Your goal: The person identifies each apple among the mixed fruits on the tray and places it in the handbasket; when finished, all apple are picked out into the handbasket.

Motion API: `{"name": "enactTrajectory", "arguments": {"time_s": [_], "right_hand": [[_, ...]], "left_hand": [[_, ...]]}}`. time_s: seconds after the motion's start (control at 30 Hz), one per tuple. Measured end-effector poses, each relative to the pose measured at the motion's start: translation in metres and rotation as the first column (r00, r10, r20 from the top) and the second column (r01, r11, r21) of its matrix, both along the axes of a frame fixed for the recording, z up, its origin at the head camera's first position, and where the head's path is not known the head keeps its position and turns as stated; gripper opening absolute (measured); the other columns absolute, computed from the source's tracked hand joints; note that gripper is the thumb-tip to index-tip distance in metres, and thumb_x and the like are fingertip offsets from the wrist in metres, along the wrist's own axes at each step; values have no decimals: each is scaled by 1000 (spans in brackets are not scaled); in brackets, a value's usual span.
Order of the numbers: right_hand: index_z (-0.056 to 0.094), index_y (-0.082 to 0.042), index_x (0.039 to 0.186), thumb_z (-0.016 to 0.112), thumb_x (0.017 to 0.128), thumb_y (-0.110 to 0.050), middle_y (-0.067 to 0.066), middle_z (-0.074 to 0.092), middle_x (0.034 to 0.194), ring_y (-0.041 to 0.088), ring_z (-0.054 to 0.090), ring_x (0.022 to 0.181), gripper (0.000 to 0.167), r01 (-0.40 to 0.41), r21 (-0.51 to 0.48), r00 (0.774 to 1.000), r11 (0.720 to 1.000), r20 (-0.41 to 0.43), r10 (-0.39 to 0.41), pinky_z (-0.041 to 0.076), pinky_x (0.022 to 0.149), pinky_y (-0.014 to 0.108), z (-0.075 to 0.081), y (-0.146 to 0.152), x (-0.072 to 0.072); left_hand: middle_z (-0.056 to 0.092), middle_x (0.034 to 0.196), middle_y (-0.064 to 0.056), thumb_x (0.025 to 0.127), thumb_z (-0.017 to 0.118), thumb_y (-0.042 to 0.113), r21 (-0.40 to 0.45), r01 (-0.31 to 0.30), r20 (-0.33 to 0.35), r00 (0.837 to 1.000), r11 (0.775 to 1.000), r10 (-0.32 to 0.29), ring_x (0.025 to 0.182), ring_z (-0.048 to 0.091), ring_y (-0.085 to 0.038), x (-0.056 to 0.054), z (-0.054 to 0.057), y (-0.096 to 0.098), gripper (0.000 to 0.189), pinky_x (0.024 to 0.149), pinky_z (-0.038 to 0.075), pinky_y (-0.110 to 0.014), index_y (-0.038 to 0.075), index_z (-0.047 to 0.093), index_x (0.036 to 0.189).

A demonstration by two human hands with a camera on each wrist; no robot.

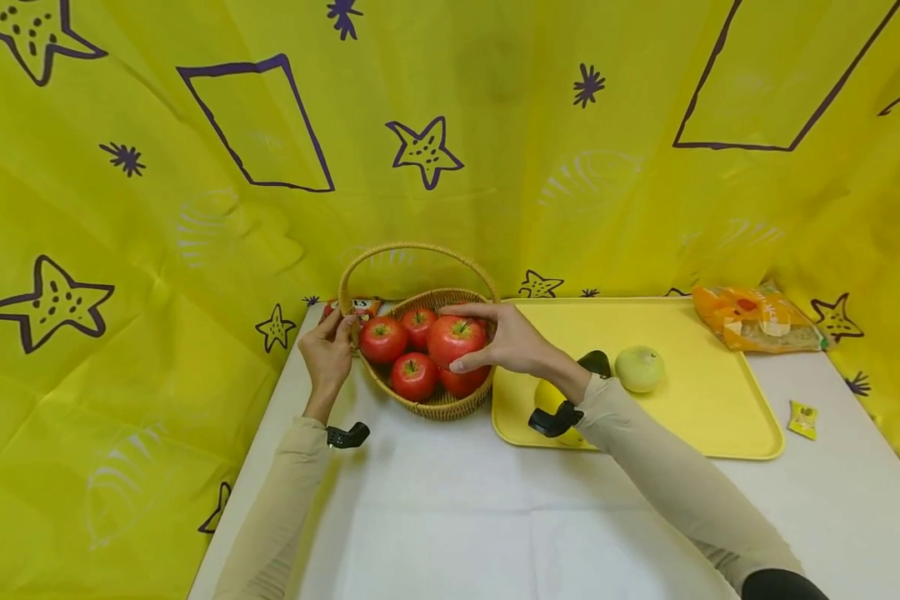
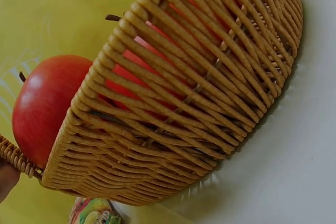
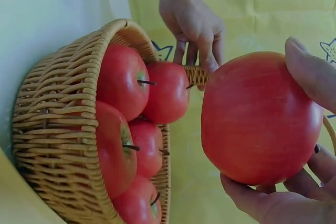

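Note:
A wicker basket (image 1: 444,408) with a tall arched handle stands on the white table. Several red apples (image 1: 414,377) lie inside it. My left hand (image 1: 326,354) grips the foot of the handle at the basket's left side. Over the basket's right part, my right hand (image 1: 517,342) holds another red apple (image 3: 260,121), thumb on one side and fingers on the other. In the right wrist view this apple is apart from those in the basket. The left wrist view shows the woven basket wall (image 2: 173,93) close up, with one apple (image 2: 52,103) showing above the rim.
A yellow tray (image 1: 697,425) lies right of the basket, bearing a pale green round fruit (image 1: 640,368) and a yellow fruit (image 1: 548,397) partly hidden by my right wrist. An orange bag (image 1: 753,318) overlaps its far right corner. A small yellow packet (image 1: 802,419) lies farther right; a red packet (image 1: 365,308) sits behind the basket.

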State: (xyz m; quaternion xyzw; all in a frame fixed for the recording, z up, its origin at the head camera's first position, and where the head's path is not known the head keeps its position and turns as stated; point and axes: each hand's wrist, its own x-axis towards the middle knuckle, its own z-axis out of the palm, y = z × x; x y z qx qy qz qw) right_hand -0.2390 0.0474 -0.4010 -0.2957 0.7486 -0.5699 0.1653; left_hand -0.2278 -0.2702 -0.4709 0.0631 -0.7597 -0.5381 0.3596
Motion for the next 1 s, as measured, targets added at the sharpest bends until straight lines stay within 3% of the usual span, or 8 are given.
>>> {"name": "enactTrajectory", "arguments": {"time_s": [0.1, 0.2, 0.27, 0.37, 0.6, 0.7, 0.8, 1.0], "right_hand": [[65, -21, 147, 96, 76, -17, 9, 64, 143, 31, 65, 124, 78, -2, 7, 1000, 1000, 6, 2, 61, 98, 44, -1, -8, -2], [64, -19, 149, 96, 76, -17, 9, 65, 143, 30, 66, 123, 80, 8, 22, 1000, 1000, 21, -9, 61, 97, 44, -5, -16, -6], [63, -18, 150, 96, 76, -16, 10, 65, 142, 30, 65, 123, 80, 15, 29, 999, 999, 42, -16, 61, 98, 45, -9, -21, -10], [63, -18, 150, 96, 76, -16, 9, 66, 142, 30, 66, 122, 80, 26, 33, 997, 999, 76, -28, 60, 98, 45, -15, -27, -15], [64, -16, 149, 96, 75, -15, 9, 67, 140, 29, 65, 124, 81, 50, 37, 993, 998, 108, -54, 57, 104, 47, -27, -40, -24], [63, -15, 149, 96, 75, -16, 10, 67, 141, 29, 64, 125, 81, 55, 41, 992, 998, 107, -60, 56, 105, 48, -31, -43, -27], [63, -13, 150, 96, 75, -15, 11, 68, 140, 29, 64, 125, 82, 61, 43, 992, 997, 109, -65, 55, 106, 47, -34, -47, -31], [63, -10, 149, 97, 73, -8, 13, 69, 139, 30, 64, 125, 83, 85, 30, 987, 996, 134, -88, 52, 110, 47, -37, -53, -37]], "left_hand": [[78, 108, -27, 95, 77, 4, -12, 22, -13, 1000, 1000, -22, 80, 73, -4, 0, -1, -2, 29, 68, 53, -6, 0, 77, 123], [77, 107, -28, 95, 77, 2, -15, 35, -21, 999, 999, -35, 84, 77, -28, -1, -2, -3, 29, 67, 53, -6, -1, 77, 124], [76, 107, -31, 96, 75, -1, -22, 35, -23, 999, 999, -36, 86, 75, -43, -1, -3, -3, 29, 66, 52, -5, -3, 75, 124], [74, 106, -35, 96, 73, -5, -42, 28, -26, 999, 999, -29, 88, 72, -54, 0, 0, -1, 29, 67, 51, -4, -9, 73, 124], [73, 99, -39, 95, 71, -10, -45, 63, -61, 996, 997, -65, 83, 74, -52, 18, 27, 14, 28, 66, 54, -8, -15, 70, 122], [72, 100, -41, 95, 71, -10, -34, 80, -66, 994, 996, -82, 86, 70, -61, 18, 26, 13, 29, 67, 54, -7, -16, 69, 123], [72, 101, -40, 96, 71, -10, -43, 77, -63, 995, 996, -80, 87, 70, -61, 18, 26, 13, 29, 68, 53, -6, -16, 69, 124], [73, 102, -37, 95, 72, -8, -68, 49, -55, 997, 996, -53, 86, 75, -43, 18, 26, 12, 28, 68, 53, -6, -14, 71, 123]]}}
